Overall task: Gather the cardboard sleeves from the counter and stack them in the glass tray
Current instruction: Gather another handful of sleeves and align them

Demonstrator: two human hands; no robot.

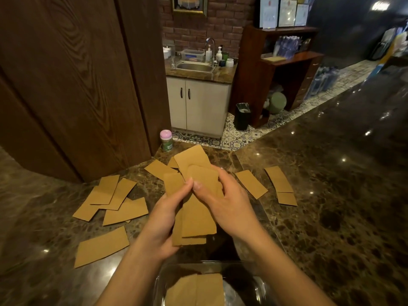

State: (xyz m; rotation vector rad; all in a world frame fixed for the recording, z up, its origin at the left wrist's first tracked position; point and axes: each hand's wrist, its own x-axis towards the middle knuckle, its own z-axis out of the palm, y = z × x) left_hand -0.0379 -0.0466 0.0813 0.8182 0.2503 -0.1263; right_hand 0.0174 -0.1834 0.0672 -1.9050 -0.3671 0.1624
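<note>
Both hands hold a bundle of brown cardboard sleeves (196, 219) above the dark marble counter (331, 195). My left hand (163, 219) grips the bundle's left edge, thumb on top. My right hand (225, 202) pinches it from the right. More sleeves lie loose on the counter: a pile at the left (114, 199), a single one nearer me (101, 246), some behind the bundle (159, 168) and others at the right (250, 183), (281, 182). The glass tray (258, 283) sits at the bottom edge below my hands, with a few sleeves (196, 290) lying in it.
A small jar with a pink lid (166, 140) stands at the counter's far edge beside a wooden panel (77, 85). Beyond the counter are a sink cabinet (198, 102), a black bin (242, 115) and wooden shelves (287, 62). The counter runs on to the right.
</note>
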